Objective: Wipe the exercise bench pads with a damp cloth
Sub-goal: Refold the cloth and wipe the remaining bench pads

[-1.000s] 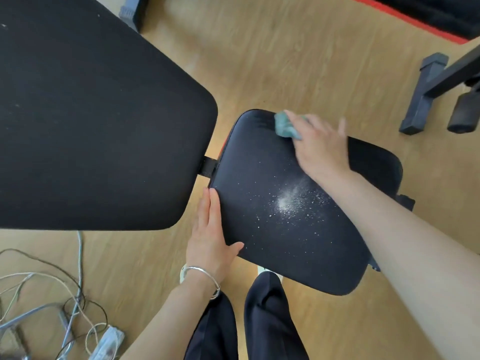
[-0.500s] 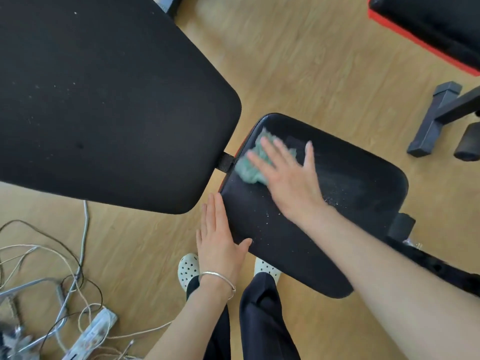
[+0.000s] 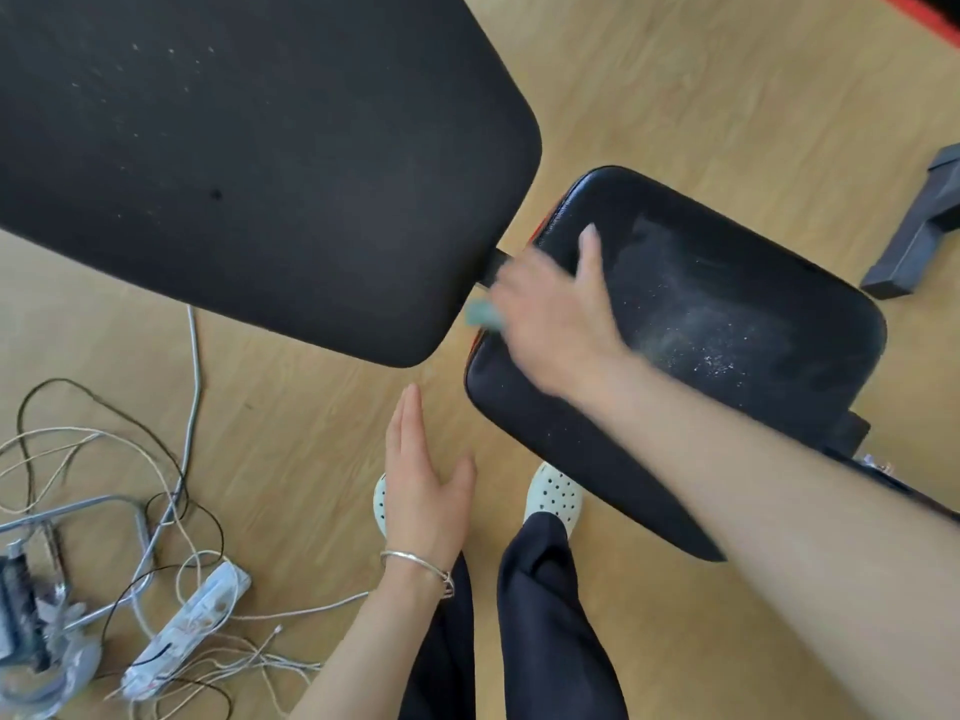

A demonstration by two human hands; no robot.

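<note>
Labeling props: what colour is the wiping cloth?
Teal-green; the small crumpled cloth shows blurred under the right hand, head view.

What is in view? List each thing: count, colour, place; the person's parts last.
Back pad: one, black, upper left.
Seat pad: one, black, centre right.
Specks: many, white, on seat pad.
Cloth: one, green, seat pad's left edge.
Floor: one, light wood, underneath.
Cables: several, white and black, lower left.
Power strip: one, white, among cables.
Bench foot: one, grey, right edge.
Shoes: two, white, bottom centre.
Bracelet: one, silver, left wrist.
Left hand: one, fingers straight, left of seat pad.
Right hand: one, blurred, over cloth.
</note>
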